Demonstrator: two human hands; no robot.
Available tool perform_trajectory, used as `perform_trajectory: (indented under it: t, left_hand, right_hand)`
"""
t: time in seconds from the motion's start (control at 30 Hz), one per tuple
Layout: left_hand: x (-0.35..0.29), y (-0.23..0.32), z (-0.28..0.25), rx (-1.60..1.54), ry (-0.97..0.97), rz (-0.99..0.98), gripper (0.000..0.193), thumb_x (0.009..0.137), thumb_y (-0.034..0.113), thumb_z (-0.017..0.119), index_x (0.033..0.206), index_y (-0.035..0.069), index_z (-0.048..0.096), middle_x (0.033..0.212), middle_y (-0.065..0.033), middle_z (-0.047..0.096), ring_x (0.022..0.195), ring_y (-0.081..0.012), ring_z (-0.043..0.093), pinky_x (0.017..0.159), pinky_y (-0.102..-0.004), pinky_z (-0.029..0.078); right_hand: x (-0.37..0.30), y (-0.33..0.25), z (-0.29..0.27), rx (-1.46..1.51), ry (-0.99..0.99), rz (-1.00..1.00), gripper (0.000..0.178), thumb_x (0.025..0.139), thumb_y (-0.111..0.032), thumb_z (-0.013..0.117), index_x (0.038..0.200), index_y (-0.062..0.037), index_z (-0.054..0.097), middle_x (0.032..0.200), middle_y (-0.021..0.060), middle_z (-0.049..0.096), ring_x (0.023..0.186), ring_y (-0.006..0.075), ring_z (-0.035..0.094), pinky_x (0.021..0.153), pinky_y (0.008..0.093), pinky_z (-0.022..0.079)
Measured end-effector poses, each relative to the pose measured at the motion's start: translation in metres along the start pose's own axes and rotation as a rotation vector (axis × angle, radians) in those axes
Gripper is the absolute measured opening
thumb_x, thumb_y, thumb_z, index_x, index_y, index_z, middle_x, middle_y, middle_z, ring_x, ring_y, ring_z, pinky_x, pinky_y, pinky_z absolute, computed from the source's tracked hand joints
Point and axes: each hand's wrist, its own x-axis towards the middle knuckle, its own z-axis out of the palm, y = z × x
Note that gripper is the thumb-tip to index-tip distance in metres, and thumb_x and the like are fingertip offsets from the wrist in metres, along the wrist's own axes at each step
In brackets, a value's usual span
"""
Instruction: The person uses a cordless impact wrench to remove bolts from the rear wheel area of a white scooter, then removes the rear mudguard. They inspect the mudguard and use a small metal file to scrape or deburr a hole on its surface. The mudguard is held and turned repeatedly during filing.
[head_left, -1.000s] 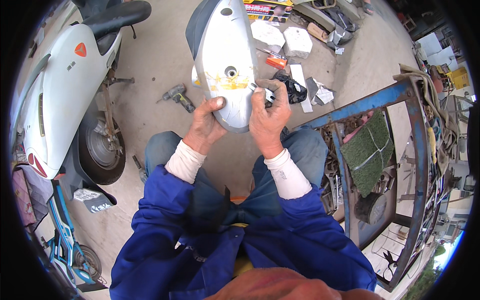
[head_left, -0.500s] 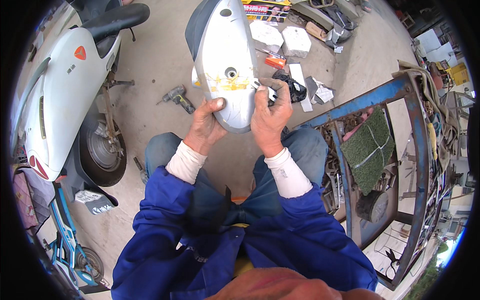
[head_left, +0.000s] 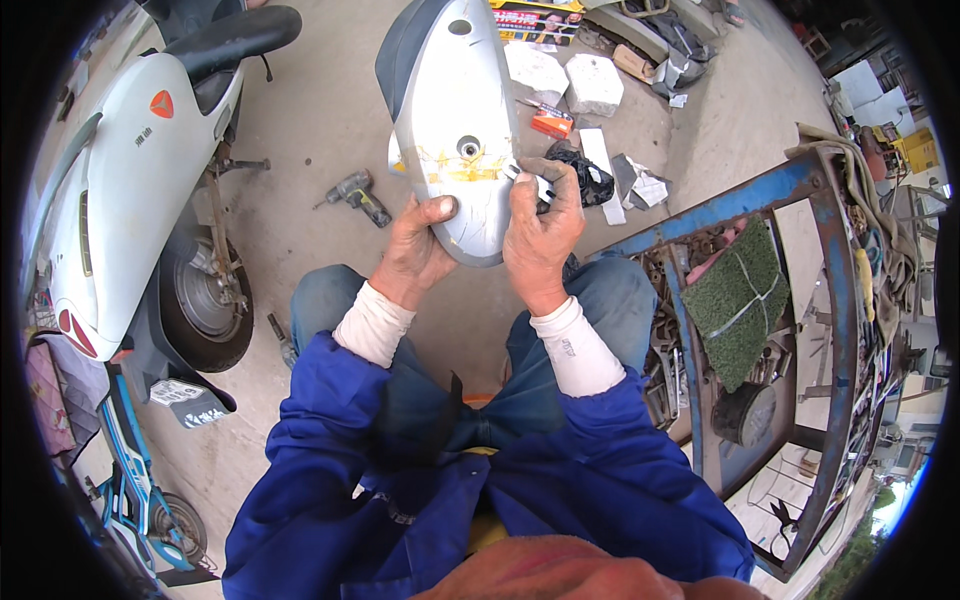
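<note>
A silver-white scooter body panel (head_left: pixel 462 100) with a dark grey side is held up in front of me. It has a hole, a recessed round fitting and an uneven yellow smear across it. My left hand (head_left: pixel 412 250) grips its lower left edge, the thumb lying on the face. At the right edge, beside the yellow smear, my right hand (head_left: pixel 545 232) pinches a small white-and-black piece (head_left: pixel 541 186). Fingers cover most of that piece, so its kind is unclear. Whether it is fixed to the panel or apart from it, I cannot tell.
A cordless drill (head_left: pixel 355 198) lies on the floor at left, near a white scooter (head_left: pixel 140 190). White blocks (head_left: pixel 593 84), a small orange box (head_left: pixel 551 125) and a black plastic bag (head_left: pixel 590 178) lie beyond my hands. A blue metal frame (head_left: pixel 690 217) with tools stands at right.
The panel has shifted very slightly to the right and tilted a little. Both hands keep nearly the same hold and place.
</note>
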Motion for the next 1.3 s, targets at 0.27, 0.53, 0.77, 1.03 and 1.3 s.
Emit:
perform_trajectory:
  t: [0.27,0.53,0.77,1.03,1.3]
  left_hand:
    - [-0.001,0.0,0.004,0.01,0.003,0.008,0.074,0.087,0.014,0.075,0.152,-0.001,0.042,0.147,-0.017,0.057,0.133,-0.0307,0.06,0.115,-0.0462,0.048]
    - [0.001,-0.001,0.003,0.006,0.006,0.011,0.074,0.087,0.015,0.074,0.152,-0.001,0.042,0.147,-0.0176,0.057,0.134,-0.0308,0.059,0.116,-0.0463,0.047]
    - [0.001,-0.001,0.001,-0.005,0.008,-0.002,0.075,0.087,0.015,0.075,0.152,-0.001,0.042,0.147,-0.0169,0.057,0.133,-0.0307,0.059,0.115,-0.0463,0.048]
    - [0.0,-0.001,0.0,-0.009,0.021,-0.008,0.076,0.086,0.015,0.075,0.152,-0.001,0.042,0.147,-0.017,0.057,0.134,-0.0306,0.059,0.115,-0.0464,0.048]
    - [0.001,0.0,0.001,-0.019,0.024,-0.01,0.076,0.087,0.014,0.075,0.153,-0.001,0.041,0.148,-0.0178,0.056,0.134,-0.0311,0.059,0.115,-0.0465,0.048]
  right_hand:
    - [0.0,0.0,-0.001,0.029,-0.026,0.052,0.014,0.095,-0.003,0.062,0.107,0.0015,0.068,0.1,0.0071,0.071,0.093,0.0134,0.062,0.087,0.0291,0.051]
    - [0.0,-0.001,0.001,0.033,-0.016,0.047,0.013,0.096,-0.005,0.064,0.107,0.0016,0.068,0.1,0.006,0.07,0.092,0.0127,0.062,0.086,0.028,0.05]
    - [0.001,0.002,0.0,-0.025,-0.055,-0.02,0.012,0.092,-0.002,0.064,0.102,0.0028,0.067,0.097,0.0136,0.071,0.09,0.0242,0.068,0.084,0.0351,0.054]
    - [0.0,0.003,0.001,-0.003,-0.034,-0.015,0.012,0.091,-0.002,0.064,0.103,0.002,0.068,0.096,0.0137,0.07,0.089,0.0243,0.068,0.083,0.0348,0.054]
    - [-0.001,0.006,-0.001,0.002,-0.06,0.0,0.013,0.096,-0.005,0.064,0.108,0.0013,0.068,0.096,0.0051,0.067,0.091,0.0114,0.061,0.083,0.027,0.05]
